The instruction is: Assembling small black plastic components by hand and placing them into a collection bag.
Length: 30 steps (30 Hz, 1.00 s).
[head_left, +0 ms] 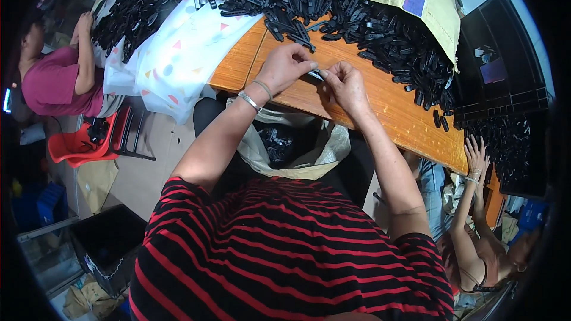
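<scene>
Just above the frame's centre, the left hand [284, 66] and right hand [345, 83] pinch a small black part [317, 74] between fingertips over the table [386, 107]. It looks light, stiff and plastic, probably easy to fumble, so best gripped at both ends. The pile [333, 0] fills the upper frame; a bag [291, 145] hangs open below.

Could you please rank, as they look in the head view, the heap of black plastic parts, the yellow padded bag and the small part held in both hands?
1. heap of black plastic parts
2. yellow padded bag
3. small part, pinched between left hand and right hand
</scene>
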Tool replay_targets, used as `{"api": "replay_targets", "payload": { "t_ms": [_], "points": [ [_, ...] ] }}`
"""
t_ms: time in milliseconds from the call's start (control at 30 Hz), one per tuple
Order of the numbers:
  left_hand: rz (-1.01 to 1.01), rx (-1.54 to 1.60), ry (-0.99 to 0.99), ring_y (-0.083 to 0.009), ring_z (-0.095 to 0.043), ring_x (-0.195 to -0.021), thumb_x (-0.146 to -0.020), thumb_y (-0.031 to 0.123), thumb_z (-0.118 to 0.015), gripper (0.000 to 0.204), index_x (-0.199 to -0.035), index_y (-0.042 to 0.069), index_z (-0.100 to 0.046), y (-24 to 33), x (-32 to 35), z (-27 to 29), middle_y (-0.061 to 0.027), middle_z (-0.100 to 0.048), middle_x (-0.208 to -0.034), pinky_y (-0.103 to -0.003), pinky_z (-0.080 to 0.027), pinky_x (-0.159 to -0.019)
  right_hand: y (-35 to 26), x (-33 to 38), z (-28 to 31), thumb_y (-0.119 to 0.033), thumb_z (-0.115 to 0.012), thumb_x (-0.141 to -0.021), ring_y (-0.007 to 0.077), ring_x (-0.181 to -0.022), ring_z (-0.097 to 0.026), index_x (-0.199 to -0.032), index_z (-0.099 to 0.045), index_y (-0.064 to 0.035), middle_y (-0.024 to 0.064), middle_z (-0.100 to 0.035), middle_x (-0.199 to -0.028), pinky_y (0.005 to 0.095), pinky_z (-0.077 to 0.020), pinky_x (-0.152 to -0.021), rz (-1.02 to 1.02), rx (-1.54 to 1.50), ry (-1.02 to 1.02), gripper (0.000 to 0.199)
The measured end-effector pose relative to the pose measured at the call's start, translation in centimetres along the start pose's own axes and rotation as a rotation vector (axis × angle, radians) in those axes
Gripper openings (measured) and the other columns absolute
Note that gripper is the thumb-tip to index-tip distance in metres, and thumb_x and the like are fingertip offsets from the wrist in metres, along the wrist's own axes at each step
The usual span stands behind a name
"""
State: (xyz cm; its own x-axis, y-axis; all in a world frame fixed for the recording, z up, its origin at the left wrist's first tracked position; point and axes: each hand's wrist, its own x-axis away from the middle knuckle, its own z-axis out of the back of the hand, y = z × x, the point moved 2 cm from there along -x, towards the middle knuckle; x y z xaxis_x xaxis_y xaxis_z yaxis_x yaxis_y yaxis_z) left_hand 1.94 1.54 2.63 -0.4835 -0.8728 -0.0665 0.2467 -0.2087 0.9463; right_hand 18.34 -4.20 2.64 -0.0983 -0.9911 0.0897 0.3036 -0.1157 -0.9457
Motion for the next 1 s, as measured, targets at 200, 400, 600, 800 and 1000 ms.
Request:
{"api": "replay_targets", "payload": {
  "t_ms": [200, 400, 600, 800, 1000],
  "points": [
    [0.078, -0.038, 0.062, -0.0069, -0.057, -0.066, -0.081, 0.014, -0.071, 0.018, -0.085, 0.0, -0.062, -1.2, 0.2, -0.2, -0.003, -0.063, -0.074, -0.022, -0.048, -0.06, 0.5, -0.5, -0.3, -0.012, -0.066, -0.087, 0.0092, -0.05, -0.056, -0.076, -0.053, -0.0013, 0.0031, -0.058, -0.059, 0.0246, -0.0436, -0.044, -0.08, 0.006, -0.015, 0.02],
    [0.098, -0.264, 0.14, -0.0141, -0.061, -0.063, -0.075, 0.019, -0.075, 0.024, -0.082, 0.0, -0.062, -1.6, 0.1, -0.5, -0.0081, -0.064, -0.072, -0.028, -0.049, -0.06, 0.8, -1.4, -0.3, -0.015, -0.068, -0.085, 0.0106, -0.046, -0.055, -0.074, -0.052, -0.0014, 0.0049, -0.058, -0.057, 0.0256, -0.0427, -0.041, -0.112, 0.067, -0.066, 0.023],
    [0.083, -0.487, 0.204, -0.0256, -0.062, -0.069, -0.073, 0.028, -0.074, 0.027, -0.076, 0.004, -0.062, -0.8, 0.3, -0.9, -0.0099, -0.063, -0.075, -0.037, -0.048, -0.063, 1.0, -2.4, 0.1, -0.019, -0.069, -0.085, 0.013, -0.042, -0.054, -0.073, -0.052, -0.001, 0.0069, -0.058, -0.054, 0.0268, -0.041, -0.038, -0.136, 0.254, -0.101, 0.027],
    [0.127, -0.486, -0.029, -0.0248, -0.061, -0.071, -0.074, 0.028, -0.074, 0.026, -0.077, 0.005, -0.062, 0.0, 4.1, -0.2, -0.0105, -0.06, -0.077, -0.037, -0.047, -0.064, -0.1, 0.1, 0.7, -0.021, -0.07, -0.084, 0.0137, -0.042, -0.055, -0.068, -0.054, -0.001, 0.0076, -0.057, -0.052, 0.0273, -0.0422, -0.039, -0.193, 0.197, -0.341, 0.03],
    [-0.073, -0.382, 0.126, -0.0248, -0.059, -0.075, -0.077, 0.014, -0.07, 0.014, -0.087, 0.006, -0.065, 1.1, 1.6, 1.2, -0.0104, -0.058, -0.083, -0.036, -0.048, -0.068, -2.6, -2.9, 2.8, -0.016, -0.068, -0.081, 0.0304, -0.064, -0.064, -0.081, -0.061, -0.0022, 0.0144, -0.064, -0.071, 0.038, -0.05, -0.057, 0.26, 0.687, -0.019, 0.016]
  ]
}}
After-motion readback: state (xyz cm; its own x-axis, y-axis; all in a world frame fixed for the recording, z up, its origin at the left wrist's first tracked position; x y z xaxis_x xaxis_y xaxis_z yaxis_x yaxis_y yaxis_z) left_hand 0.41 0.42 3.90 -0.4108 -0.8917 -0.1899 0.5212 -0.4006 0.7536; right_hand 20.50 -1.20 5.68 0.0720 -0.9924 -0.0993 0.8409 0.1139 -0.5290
